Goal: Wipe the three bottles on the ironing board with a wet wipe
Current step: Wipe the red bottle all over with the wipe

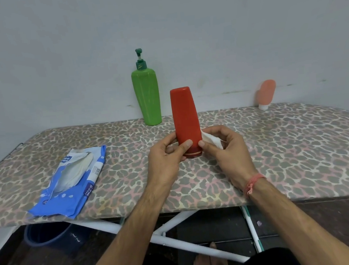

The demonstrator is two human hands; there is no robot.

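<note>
The red bottle (185,120) stood cap-down near the middle of the ironing board (297,142), at five o'clock from the green bottle (147,96). The left hand (165,154) gripped its lower end; the right hand (225,149) pinched the wet wipe (211,139) against its side. Smooth, stiff plastic, probably light and slippery once damp, so holding low near the cap seemed wise.

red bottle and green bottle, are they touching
Apart. The head view shows the red bottle held nearer the camera, with wall and board showing between it and the green bottle.
</note>
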